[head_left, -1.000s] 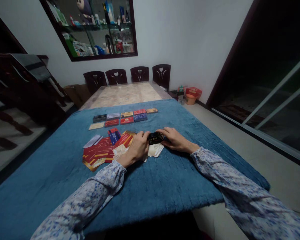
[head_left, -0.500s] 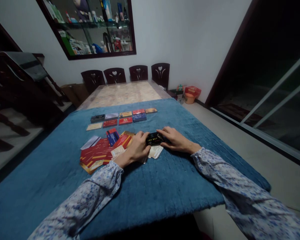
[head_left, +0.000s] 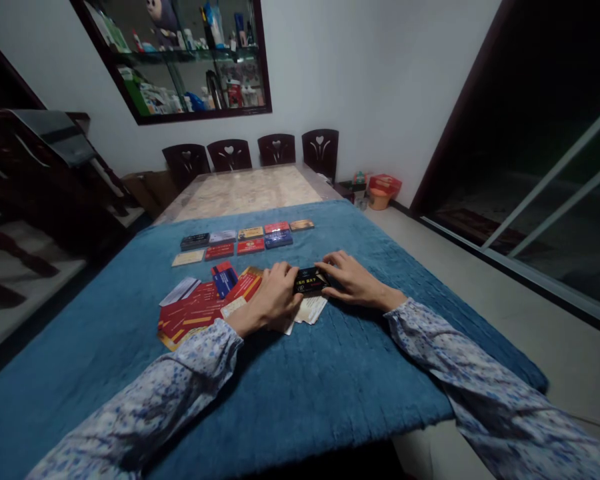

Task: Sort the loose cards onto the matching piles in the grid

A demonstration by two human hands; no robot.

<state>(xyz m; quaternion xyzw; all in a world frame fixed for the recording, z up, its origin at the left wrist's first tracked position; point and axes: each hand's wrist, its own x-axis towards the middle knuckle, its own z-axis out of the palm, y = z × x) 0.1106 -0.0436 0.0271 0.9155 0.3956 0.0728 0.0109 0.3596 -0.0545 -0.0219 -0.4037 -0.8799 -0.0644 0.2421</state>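
Observation:
A black card (head_left: 309, 281) with yellow print and "VIP" on it lies between my two hands, above the blue cloth. My left hand (head_left: 271, 299) grips its left end with fingers and thumb. At the opposite end, my right hand (head_left: 356, 283) has its thumb and fingertips around the edge. Whether more black cards sit beneath it I cannot tell. White cards (head_left: 312, 310) show just below it. To the left, red-and-gold cards (head_left: 193, 312) are spread out, partly covered by my left hand and sleeve, with a blue-and-red card (head_left: 225, 279) and a pale card (head_left: 180, 291) among them.
Beyond the spread cards, two rows of stacks include a black stack (head_left: 195, 241), a red stack (head_left: 251, 247) and a blue stack (head_left: 279, 239). A blue cloth (head_left: 330, 393) covers the near table. Chairs (head_left: 276, 149) stand at the far end; an orange bucket (head_left: 379, 199) is on the floor.
My right hand's fingers have shifted toward the card's right end, so more of its black face shows. My left hand keeps its grip. The view has tilted slightly.

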